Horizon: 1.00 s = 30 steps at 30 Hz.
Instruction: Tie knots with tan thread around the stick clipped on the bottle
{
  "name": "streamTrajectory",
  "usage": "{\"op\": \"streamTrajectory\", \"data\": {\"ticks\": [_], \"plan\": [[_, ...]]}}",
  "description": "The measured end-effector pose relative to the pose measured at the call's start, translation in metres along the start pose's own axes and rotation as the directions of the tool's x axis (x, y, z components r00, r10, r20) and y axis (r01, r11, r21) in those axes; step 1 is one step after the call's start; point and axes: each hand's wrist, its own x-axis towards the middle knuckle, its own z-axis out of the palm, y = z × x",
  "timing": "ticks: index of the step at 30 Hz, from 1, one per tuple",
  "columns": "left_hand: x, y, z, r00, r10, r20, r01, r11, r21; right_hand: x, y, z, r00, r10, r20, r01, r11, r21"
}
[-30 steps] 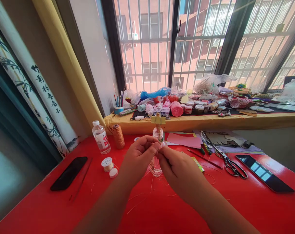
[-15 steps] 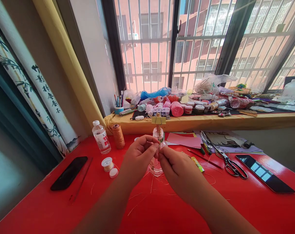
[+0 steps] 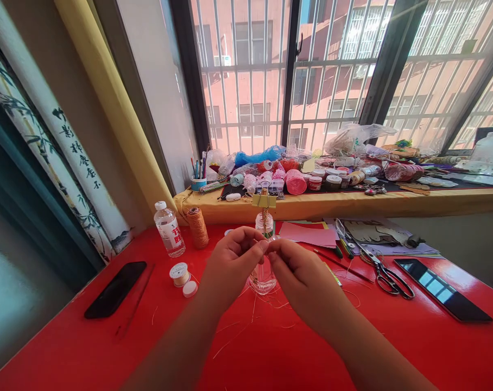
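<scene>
Both hands meet in front of a clear bottle (image 3: pixel 264 279), fingertips nearly touching. My left hand (image 3: pixel 235 260) is closed in a pinch on fine thread. A matching pinch of thumb and forefinger closes my right hand (image 3: pixel 297 266) on thread too; the strands between the fingertips are very thin and partly hidden. Just above them, a yellow binder clip (image 3: pixel 264 201) sits over the bottle's mouth, with a narrow cord-like strip (image 3: pixel 265 217) hanging below it. Loose thread ends (image 3: pixel 253 310) trail onto the red table (image 3: pixel 295 358) beneath the hands.
To the left stand a labelled plastic bottle (image 3: pixel 169 231), an orange thread cone (image 3: pixel 198 228), a white spool (image 3: pixel 179 275) and a black phone (image 3: pixel 115 289). Scissors (image 3: pixel 387 274), pink paper (image 3: pixel 307 234) and a dark tablet-like device (image 3: pixel 442 290) lie right. Craft supplies crowd the windowsill (image 3: pixel 352 205).
My right hand has shifted slightly up and right, its fingertips now higher and level with the left's. My left hand has barely moved, and the binder clip has tilted slightly.
</scene>
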Motion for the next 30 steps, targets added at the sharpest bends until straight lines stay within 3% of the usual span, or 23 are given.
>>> {"op": "streamTrajectory", "data": {"ticks": [4,7,13,19,23,30], "plan": [[-0.003,0.002,0.004,1.000,0.009,0.005,-0.009,1.000,-0.019,0.004,0.006,0.002,0.991,0.125,-0.057,-0.089,0.901,0.425],[-0.004,0.001,0.008,1.000,0.012,-0.014,-0.012,0.999,-0.043,0.005,0.009,0.004,0.984,0.151,-0.091,-0.073,0.821,0.566],[-0.006,-0.001,0.011,1.000,0.018,-0.011,-0.019,0.999,-0.039,0.007,0.006,0.004,0.971,0.229,-0.071,-0.119,0.717,0.687],[-0.004,0.001,0.011,1.000,0.007,0.011,-0.007,0.998,-0.057,0.009,0.003,0.000,0.957,0.276,0.086,-0.232,0.556,0.798],[-0.003,0.001,0.011,0.999,0.002,0.038,0.001,0.998,-0.067,0.010,0.003,-0.005,0.946,0.270,0.180,-0.301,0.521,0.799],[0.000,0.001,0.009,0.989,-0.030,0.143,0.041,0.997,-0.073,0.011,0.002,-0.009,0.947,0.236,0.219,-0.304,0.432,0.849]]}}
